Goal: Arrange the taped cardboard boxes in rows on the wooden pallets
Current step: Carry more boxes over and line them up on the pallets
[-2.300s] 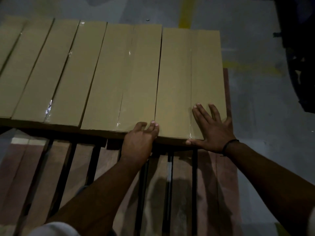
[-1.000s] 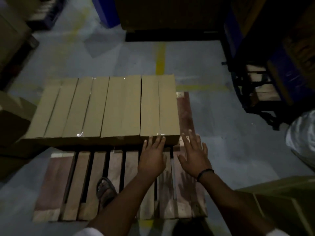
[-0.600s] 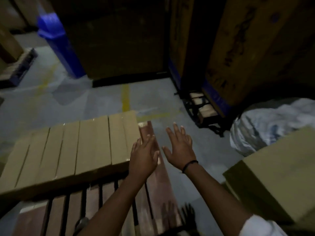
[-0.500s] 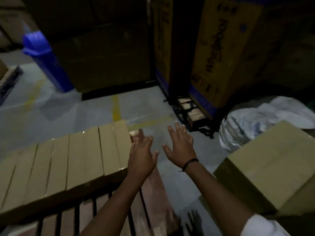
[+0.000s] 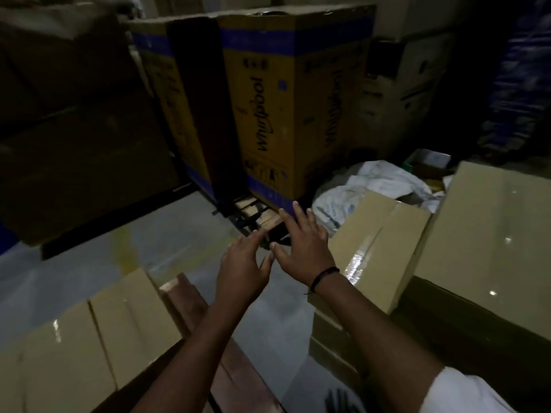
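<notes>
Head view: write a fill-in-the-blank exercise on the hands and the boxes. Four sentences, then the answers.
1. The left hand and the right hand are spread open and hold ____.
2. The black band sits on the ____ wrist.
3. The tall yellow carton beyond the hands has a ____ stripe near its top.
4. The row of taped boxes lies on the person's ____ side.

Missing words: nothing; right; blue; left.

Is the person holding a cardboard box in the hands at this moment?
No, the left hand and the right hand both have straight, spread fingers and grip nothing.
</notes>
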